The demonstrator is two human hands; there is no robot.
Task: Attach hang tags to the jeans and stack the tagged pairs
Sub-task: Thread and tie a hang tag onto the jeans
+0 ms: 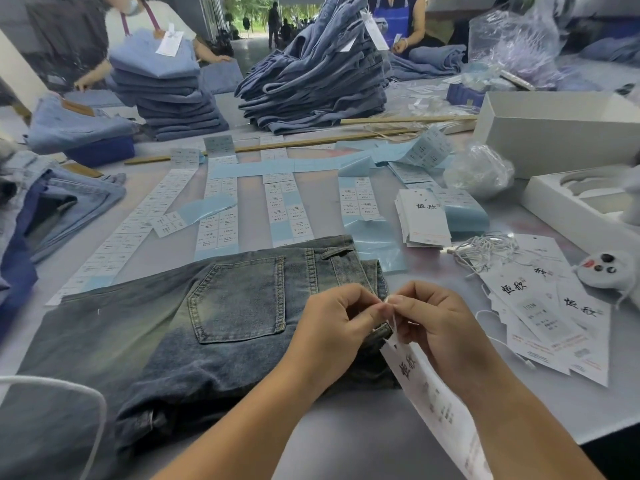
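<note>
A folded pair of washed blue jeans [194, 327] lies on the grey table in front of me, back pocket up. My left hand [336, 323] and my right hand [433, 317] meet over the waistband's right end, both pinching a thin white string [393, 318] at a belt loop [381, 332]. A long white hang tag [433, 403] with black characters dangles from the string below my right hand. More hang tags [550, 313] fan out to the right, and a second pile of tags [424, 216] sits further back. Loose white strings [485, 251] lie between them.
Strips of size stickers [221, 216] on blue backing cover the table's middle. Stacks of folded jeans [311, 81] [162, 84] stand at the back, with more jeans [62, 209] at left. White boxes [554, 126] and plastic bags [481, 168] fill the right. Other people work behind.
</note>
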